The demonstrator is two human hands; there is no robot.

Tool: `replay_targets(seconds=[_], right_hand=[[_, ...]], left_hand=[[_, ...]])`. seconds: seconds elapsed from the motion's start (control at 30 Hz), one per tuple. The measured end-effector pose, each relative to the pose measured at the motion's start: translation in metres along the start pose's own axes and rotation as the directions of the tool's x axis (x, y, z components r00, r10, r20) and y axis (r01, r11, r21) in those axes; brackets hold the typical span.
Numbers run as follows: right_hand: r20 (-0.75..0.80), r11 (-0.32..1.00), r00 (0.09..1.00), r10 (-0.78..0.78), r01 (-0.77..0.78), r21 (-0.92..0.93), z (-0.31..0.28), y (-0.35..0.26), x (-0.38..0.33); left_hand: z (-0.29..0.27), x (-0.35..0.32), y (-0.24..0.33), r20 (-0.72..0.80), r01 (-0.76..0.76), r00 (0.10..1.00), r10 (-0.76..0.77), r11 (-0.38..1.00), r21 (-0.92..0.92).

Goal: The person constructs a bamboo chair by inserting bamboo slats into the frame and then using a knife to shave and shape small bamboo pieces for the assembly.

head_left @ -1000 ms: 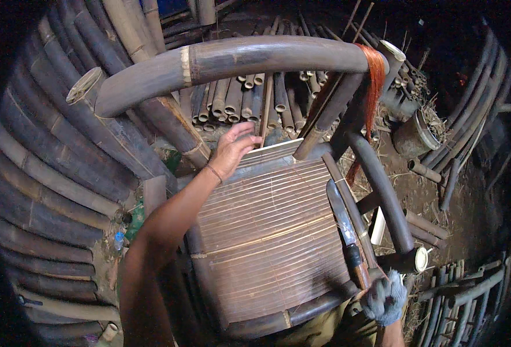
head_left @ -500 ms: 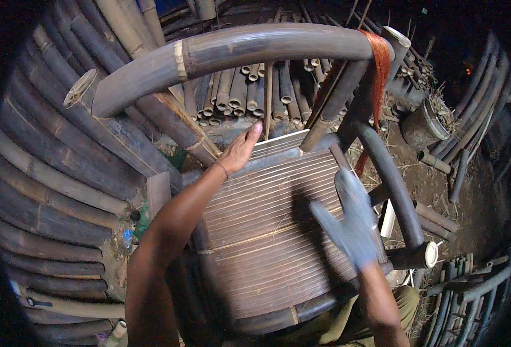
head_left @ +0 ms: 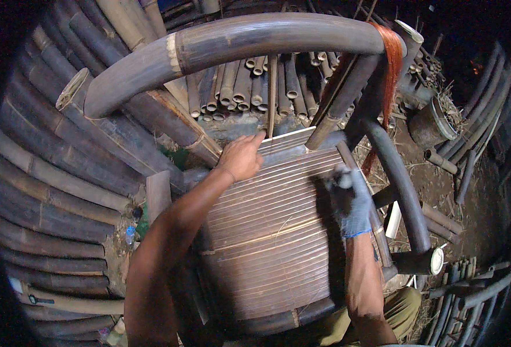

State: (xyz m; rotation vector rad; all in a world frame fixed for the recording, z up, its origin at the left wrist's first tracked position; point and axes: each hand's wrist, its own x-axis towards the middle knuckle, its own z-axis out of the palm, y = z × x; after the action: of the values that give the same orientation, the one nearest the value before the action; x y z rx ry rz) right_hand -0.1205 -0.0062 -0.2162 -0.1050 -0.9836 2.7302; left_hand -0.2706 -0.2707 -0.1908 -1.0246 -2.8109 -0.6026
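A dark bamboo chair stands in front of me, its slatted seat [head_left: 267, 254] made of thin strips. My bare left hand [head_left: 242, 157] is at the back of the seat, its fingers curled at the left end of a pale bamboo slat [head_left: 290, 137]. Its index finger meets the foot of a thin upright strip [head_left: 272, 95]. Over the seat's right side is my right hand [head_left: 348, 199] in a grey-blue glove, fingers bunched and somewhat blurred. Whatever it may hold is hidden. Above both hands arches the thick curved top rail [head_left: 278, 39].
Orange strands [head_left: 390, 63] hang over the rail's right end. A curved armrest [head_left: 400, 185] runs beside my right hand. Stacked bamboo poles [head_left: 53, 168] fill the left, and cut bamboo lengths [head_left: 241, 89] lie behind the chair. A bucket [head_left: 434, 124] with shavings stands far right.
My left hand has turned from thumb-up and flat to curled fingers at the back slats. My gloved right hand has drawn its spread thumb and fingers in, turning more upright over the seat's right side.
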Motion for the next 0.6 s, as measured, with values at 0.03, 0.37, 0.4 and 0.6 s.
replay_targets(seconds=[0.03, 0.37, 0.4, 0.6], right_hand=[[-0.078, 0.998, 0.996, -0.032, 0.036, 0.051, 0.037, -0.018, -0.005], [0.19, -0.347, 0.939, 0.285, 0.286, -0.893, 0.066, 0.008, 0.005], [0.171, -0.361, 0.912, 0.372, 0.312, -0.879, 0.097, 0.02, -0.019], [0.521, -0.149, 0.819, 0.241, 0.561, -0.814, 0.09, 0.056, -0.021]], left_hand=[[-0.002, -0.006, 0.001, -0.005, 0.014, 1.0, -0.014, 1.0, 0.02], [0.004, 0.002, 0.007, -0.098, 0.069, 0.993, -0.064, 0.997, 0.046], [0.004, 0.001, 0.004, -0.13, 0.064, 0.99, -0.057, 0.997, 0.051], [0.01, -0.002, 0.004, -0.174, 0.042, 0.984, -0.035, 0.998, 0.037]])
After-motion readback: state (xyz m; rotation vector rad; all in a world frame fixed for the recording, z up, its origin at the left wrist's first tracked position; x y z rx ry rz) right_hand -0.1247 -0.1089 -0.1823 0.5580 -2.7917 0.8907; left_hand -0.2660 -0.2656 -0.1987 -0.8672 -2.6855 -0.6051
